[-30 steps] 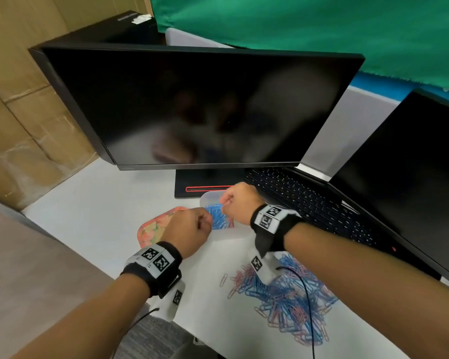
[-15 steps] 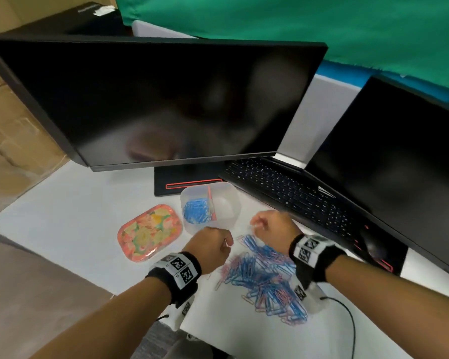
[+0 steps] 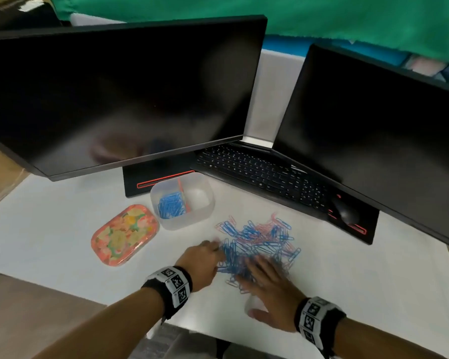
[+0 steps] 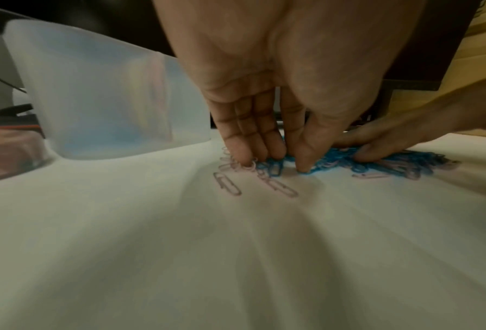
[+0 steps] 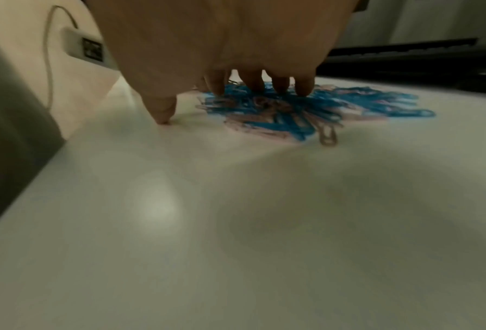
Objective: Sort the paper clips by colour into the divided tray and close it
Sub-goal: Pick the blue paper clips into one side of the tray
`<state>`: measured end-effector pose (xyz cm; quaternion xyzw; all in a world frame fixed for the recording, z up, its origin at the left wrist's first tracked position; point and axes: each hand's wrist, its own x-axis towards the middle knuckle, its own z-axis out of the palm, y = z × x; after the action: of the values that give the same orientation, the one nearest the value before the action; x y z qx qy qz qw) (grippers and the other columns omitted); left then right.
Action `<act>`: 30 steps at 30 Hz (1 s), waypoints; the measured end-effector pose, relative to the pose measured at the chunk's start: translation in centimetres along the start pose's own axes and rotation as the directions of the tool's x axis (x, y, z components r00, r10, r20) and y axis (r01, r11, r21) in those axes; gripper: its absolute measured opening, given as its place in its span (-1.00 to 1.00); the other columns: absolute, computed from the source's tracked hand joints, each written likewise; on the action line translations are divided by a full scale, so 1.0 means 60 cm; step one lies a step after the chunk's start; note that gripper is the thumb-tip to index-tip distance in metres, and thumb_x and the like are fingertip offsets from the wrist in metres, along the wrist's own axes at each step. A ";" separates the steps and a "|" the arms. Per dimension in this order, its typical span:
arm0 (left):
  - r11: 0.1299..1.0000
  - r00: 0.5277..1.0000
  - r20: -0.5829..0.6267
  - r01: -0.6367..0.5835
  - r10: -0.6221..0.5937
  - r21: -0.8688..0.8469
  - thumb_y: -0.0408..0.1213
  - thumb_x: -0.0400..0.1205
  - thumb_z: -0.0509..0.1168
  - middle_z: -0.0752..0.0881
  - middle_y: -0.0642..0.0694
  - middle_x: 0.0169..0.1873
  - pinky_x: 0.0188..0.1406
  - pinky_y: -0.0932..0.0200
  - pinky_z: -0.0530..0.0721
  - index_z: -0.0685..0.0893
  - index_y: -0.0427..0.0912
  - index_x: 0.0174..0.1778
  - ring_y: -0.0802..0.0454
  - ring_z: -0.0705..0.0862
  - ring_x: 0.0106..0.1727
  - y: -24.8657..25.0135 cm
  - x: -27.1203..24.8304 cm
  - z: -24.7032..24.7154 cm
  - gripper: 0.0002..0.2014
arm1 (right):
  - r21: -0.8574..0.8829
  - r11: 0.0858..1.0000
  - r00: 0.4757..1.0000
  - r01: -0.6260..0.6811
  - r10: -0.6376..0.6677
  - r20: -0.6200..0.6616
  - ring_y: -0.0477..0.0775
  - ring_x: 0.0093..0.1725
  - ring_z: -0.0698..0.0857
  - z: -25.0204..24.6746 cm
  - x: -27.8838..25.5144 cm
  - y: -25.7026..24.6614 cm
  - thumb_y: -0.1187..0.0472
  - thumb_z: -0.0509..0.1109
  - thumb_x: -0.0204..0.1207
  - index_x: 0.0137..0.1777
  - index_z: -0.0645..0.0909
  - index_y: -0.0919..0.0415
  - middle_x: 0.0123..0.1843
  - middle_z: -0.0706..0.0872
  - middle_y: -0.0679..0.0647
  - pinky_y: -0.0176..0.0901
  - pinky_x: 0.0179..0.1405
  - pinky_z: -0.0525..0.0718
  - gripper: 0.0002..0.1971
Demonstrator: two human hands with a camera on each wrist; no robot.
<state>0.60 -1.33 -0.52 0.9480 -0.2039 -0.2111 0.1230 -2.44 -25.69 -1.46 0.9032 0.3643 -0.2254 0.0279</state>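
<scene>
Both my hands are down on the pile of paper clips [image 3: 257,242], a tangle of blue and pink on the white desk [image 3: 49,229]. My left hand [image 3: 201,265] comes in at the pile's left edge; from the wrist view its fingers [image 4: 253,138] are straight and pressed side by side, tips on the clips, with the thumb tip planted on the desk just beside them. It is pinching nothing that I can see. A couple of pink clips lie loose in front of those fingertips. My right hand [image 3: 268,288] lies flat over the near side of the pile, fingers spread apart with their tips [image 5: 216,89] resting on the blue clips, and the thumb reaches out to the left and touches bare desk. This hand is blurred in the head view.

The tray [image 3: 205,211], clear plastic with a pink divider down the middle, sits behind and left of the pile, near but apart from it, in front of the monitor [image 3: 114,94]. Its left half holds a heap of blue clips [image 3: 170,204]; its right half looks bare. The lid [image 3: 125,234], patterned in orange, yellow and green, lies flat just left of the tray. A keyboard [image 3: 259,174] and a second screen [image 3: 373,138] stand at the right, beyond the pile.
</scene>
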 end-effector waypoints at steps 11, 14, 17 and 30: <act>0.995 0.992 -0.099 0.073 -0.079 -0.068 -0.20 0.60 0.24 0.53 0.01 0.28 0.22 0.08 0.57 0.57 0.03 0.34 -0.03 0.51 0.33 -0.017 -0.018 -0.004 -0.64 | 0.091 0.996 0.993 -0.012 0.022 -0.113 0.26 0.67 -0.05 -0.007 -0.004 0.040 -0.38 0.12 0.47 0.55 0.16 -0.34 0.70 0.08 0.15 0.30 0.62 -0.01 -0.37; 0.993 0.991 -0.099 0.088 -0.095 -0.074 -0.16 0.61 0.22 0.57 0.02 0.22 0.16 0.09 0.59 0.60 0.04 0.27 -0.03 0.57 0.27 -0.013 -0.020 -0.005 -0.70 | 0.146 0.989 0.949 0.031 0.017 -0.315 0.03 0.26 0.47 -0.023 0.024 0.021 -0.10 0.23 0.49 0.23 0.58 -0.11 0.23 0.62 -0.05 0.05 0.31 0.60 -0.66; 0.998 0.998 -0.040 0.055 -0.055 -0.018 -0.08 0.61 0.22 0.60 0.04 0.16 0.11 0.07 0.61 0.63 0.02 0.18 -0.04 0.60 0.22 -0.006 -0.023 0.002 -0.75 | 0.177 0.981 0.923 0.085 -0.011 -0.384 0.00 -0.08 0.58 -0.045 0.057 -0.003 0.08 0.23 0.48 -0.05 0.68 -0.01 -0.12 0.65 -0.10 -0.10 -0.05 0.68 -0.80; 0.996 0.997 0.000 0.082 -0.082 -0.038 -0.24 0.58 0.18 0.65 -0.13 0.01 -0.05 0.07 0.57 0.60 -0.17 -0.06 -0.14 0.61 0.08 -0.010 -0.027 0.003 -0.86 | 0.198 0.970 0.965 0.140 -0.089 -0.246 0.06 -0.25 0.64 -0.048 0.093 -0.022 0.23 0.44 0.36 -0.28 0.71 0.10 -0.31 0.67 -0.02 -0.03 -0.22 0.70 -0.96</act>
<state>-0.62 -0.12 -0.28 0.9533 -0.1606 -0.2191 0.1323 1.33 -20.48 -1.12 0.8986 0.3905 -0.1556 -0.1258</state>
